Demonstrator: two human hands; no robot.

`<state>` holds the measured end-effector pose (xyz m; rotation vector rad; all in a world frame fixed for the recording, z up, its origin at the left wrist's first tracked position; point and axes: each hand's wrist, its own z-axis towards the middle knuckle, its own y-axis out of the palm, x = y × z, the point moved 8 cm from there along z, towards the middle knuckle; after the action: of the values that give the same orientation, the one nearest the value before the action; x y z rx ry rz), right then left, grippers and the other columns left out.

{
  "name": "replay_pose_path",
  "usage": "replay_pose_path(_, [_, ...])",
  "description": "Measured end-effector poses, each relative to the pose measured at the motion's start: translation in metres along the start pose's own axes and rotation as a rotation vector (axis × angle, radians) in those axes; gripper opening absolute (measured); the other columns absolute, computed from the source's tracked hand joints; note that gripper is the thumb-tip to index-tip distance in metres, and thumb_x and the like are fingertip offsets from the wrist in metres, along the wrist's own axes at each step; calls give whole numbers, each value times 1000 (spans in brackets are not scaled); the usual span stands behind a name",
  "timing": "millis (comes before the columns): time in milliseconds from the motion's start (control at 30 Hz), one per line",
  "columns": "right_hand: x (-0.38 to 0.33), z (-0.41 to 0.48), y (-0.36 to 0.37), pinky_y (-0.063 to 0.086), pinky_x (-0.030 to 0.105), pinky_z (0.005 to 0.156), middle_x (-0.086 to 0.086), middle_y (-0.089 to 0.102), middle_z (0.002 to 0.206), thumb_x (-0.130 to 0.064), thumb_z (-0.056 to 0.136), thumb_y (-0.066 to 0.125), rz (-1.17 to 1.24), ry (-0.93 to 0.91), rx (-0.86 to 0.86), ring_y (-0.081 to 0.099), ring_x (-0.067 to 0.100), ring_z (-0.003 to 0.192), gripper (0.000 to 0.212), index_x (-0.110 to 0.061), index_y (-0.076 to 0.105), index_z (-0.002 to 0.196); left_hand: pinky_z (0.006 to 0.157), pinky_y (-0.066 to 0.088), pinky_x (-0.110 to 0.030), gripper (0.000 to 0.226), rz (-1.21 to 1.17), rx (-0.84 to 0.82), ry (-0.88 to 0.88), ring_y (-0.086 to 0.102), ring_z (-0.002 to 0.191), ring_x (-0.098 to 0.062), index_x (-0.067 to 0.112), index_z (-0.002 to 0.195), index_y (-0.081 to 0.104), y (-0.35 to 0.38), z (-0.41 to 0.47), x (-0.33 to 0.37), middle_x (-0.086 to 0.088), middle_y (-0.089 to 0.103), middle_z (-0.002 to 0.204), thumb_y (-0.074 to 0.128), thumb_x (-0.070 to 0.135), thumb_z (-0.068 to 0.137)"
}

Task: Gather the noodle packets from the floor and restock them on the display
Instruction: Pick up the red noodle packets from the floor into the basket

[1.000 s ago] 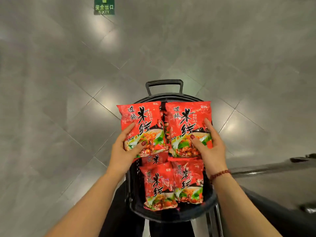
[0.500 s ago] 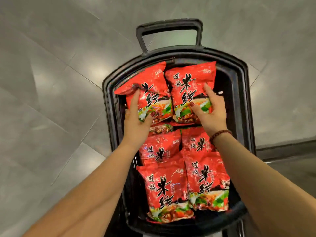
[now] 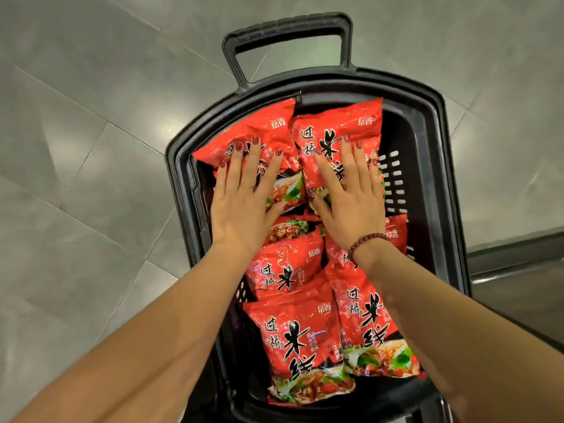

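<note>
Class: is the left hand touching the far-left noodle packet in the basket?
Touching. The head view shows the left hand lying flat, straight fingers pressed on the far-left noodle packet.

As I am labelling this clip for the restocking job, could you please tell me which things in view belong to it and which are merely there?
Part of the job: left hand, flat on the upper left packet; right hand, flat on the upper right packet; other noodle packets; black basket holding them.
Merely there: grey floor tiles; bead bracelet; ring.
</note>
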<state>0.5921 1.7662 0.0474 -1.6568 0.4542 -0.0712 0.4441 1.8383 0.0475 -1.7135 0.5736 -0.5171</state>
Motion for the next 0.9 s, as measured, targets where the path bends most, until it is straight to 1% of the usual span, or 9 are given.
replay_pose_path(67, [1,-1,5,9,48,118,12,10,161,-38,95,54,-24,5,-39,8,31,148,68,-32,18,152,117,-10,-42,80,22,-88,-20,-12,149,-31,32,143,-28,7,1,-3,-4,-20,160,30,60,97])
replay_pose_path(133, [0,1,4,7,48,119,9,5,162,-40,95,52,-29,12,-96,3,28,149,69,-34,13,152,118,-9,-43,83,-18,-114,-25,-13,149,-30,30,146,-25,1,0,-1,-6,-18,161,36,57,97])
replay_pose_path(200, [-3,1,-9,4,45,120,5,1,162,-41,96,50,-1,50,-149,0,25,149,69,-35,10,152,119,-4,-44,82,-102,-129,-19,-10,149,-30,29,153,-10,-16,-4,1,-7,-11,163,46,50,97])
replay_pose_path(267, [-9,-5,-38,7,43,120,4,9,162,-40,95,53,39,104,-131,7,25,149,68,-30,16,152,120,4,-44,76,-194,-114,-4,-1,150,-32,24,155,13,-43,-10,-1,-9,6,163,56,40,94])
replay_pose_path(467, [-32,-73,-160,27,42,116,7,38,150,-31,90,61,162,242,-28,34,26,139,57,-20,40,142,104,41,-50,55,-345,9,192,44,131,-40,8,135,53,-163,-48,-2,-18,52,138,71,19,83])
replay_pose_path(567, [-44,-123,-217,36,45,110,9,45,145,-25,86,61,246,348,42,44,28,131,54,-16,47,137,95,49,-48,45,-380,10,339,52,120,-37,10,127,57,-224,-73,6,-16,57,129,61,26,85])
replay_pose_path(700, [-62,-199,-280,40,45,106,11,47,144,-42,81,44,324,568,98,46,32,128,61,-13,51,135,94,50,-47,51,-393,-40,569,53,115,-33,9,124,61,-300,-112,35,-14,59,124,49,36,83])
replay_pose_path(800, [-78,-260,-323,38,44,107,10,46,143,-40,79,55,307,736,178,45,32,129,61,-15,51,135,91,51,-49,58,-341,-55,676,55,114,-36,9,127,59,-347,-141,67,-16,59,124,50,40,79])
replay_pose_path(900, [-97,-326,-355,28,39,112,3,37,150,-35,86,61,285,896,245,34,25,137,60,-20,44,141,85,54,-46,60,-290,-55,868,57,112,-33,12,126,59,-382,-180,113,-11,60,121,49,45,77])
